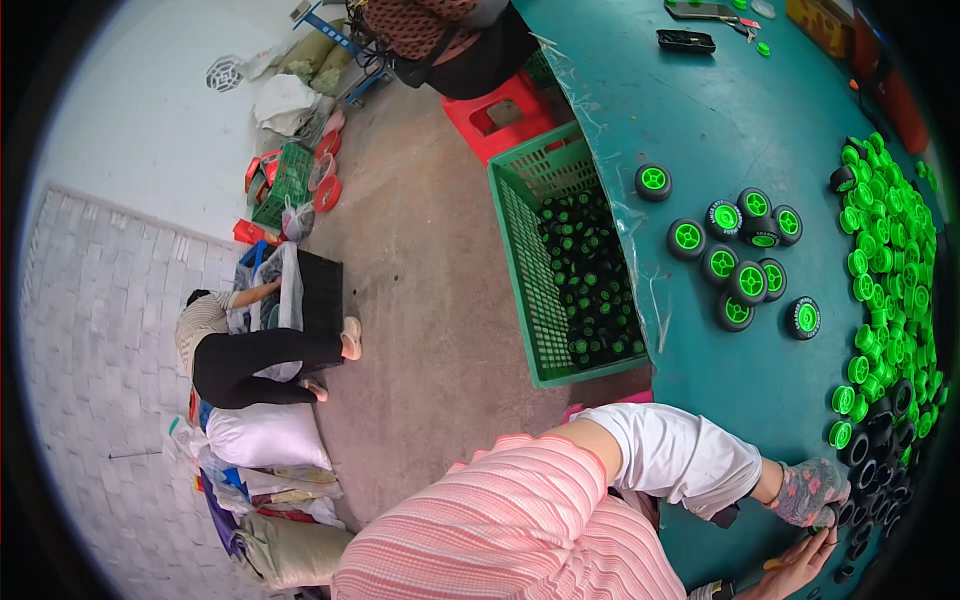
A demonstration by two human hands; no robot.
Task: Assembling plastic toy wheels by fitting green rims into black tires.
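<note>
My left hand (808, 492), in a grey glove with a floral pattern, is closed at the table's near edge of a pile of black rubber tyres (880, 450). My bare right hand (800, 570) is just below it, its fingers bent toward the gloved fingertips. Between the two hands is a small dark piece, mostly hidden. An orange-yellow sliver, perhaps a tool handle (772, 565), shows against the right palm. Beyond the tyres spreads a heap of bright green wheel hubs (895, 260). Several finished-looking wheels (748, 283), black tyres around green hubs, lie farther left on the table.
A green crate (540, 340) of black-and-green wheels stands against the green tabletop (720, 390). Behind it are a red stool (495, 115) and a seated person (460, 50). Another person (250, 350) bends over a black bin (320, 295) near stacked sacks (265, 435).
</note>
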